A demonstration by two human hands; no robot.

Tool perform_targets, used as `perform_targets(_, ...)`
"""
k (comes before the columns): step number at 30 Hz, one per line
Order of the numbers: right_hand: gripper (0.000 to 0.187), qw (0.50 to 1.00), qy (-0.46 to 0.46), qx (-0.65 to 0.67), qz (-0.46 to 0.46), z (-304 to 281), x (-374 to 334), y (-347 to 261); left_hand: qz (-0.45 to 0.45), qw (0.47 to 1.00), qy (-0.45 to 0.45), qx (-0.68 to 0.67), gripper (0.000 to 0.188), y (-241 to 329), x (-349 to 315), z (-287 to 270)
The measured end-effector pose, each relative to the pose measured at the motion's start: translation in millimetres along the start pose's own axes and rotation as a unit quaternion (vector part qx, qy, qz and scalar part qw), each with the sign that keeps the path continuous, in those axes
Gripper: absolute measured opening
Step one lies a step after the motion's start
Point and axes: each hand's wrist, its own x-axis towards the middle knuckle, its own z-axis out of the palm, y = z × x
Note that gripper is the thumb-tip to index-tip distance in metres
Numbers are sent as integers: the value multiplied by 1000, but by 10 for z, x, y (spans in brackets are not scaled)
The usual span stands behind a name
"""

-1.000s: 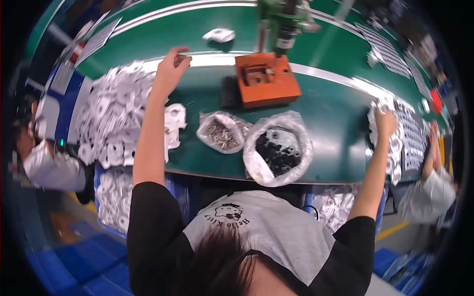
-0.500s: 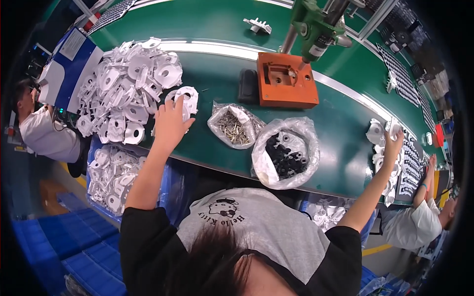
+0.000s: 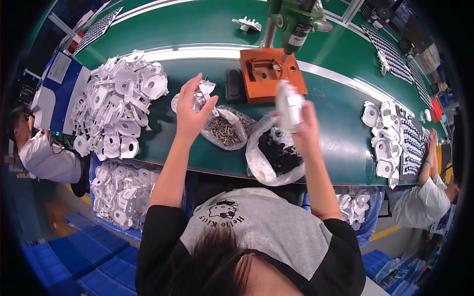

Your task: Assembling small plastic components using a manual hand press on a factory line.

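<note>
Glossy green worktop (image 3: pixel 340 143), oblong white part (image 3: pixel 287 106) in right fingers (image 3: pixel 309 113), crinkled bags (image 3: pixel 260 168)

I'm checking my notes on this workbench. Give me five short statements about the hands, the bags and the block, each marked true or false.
1. The right hand holds a white part. True.
2. The block below the green press is blue. False: the block is orange.
3. A heap of white parts lies to the left of the block. True.
4. The bag of metal pins lies to the right of the bag of black parts. False: the pins' bag is on the left.
5. The left hand is to the right of the block. False: it is to the left, near the bag of metal pins.
</note>
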Motion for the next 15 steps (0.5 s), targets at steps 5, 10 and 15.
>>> perform_targets(5, 74, 955, -121, -249, -109, 541, 203, 56, 16, 988, -50, -146, 65, 245, 10, 144)
perform_targets(10, 75, 943, -116, -283, -130, 699, 243, 81, -12, 908, -70, -413, 63, 348, -144, 306)
perform_targets(15, 77, 938, -84, -306, -142, 662, 219, 101, -94, 887, -57, -448, 57, 495, -265, 413)
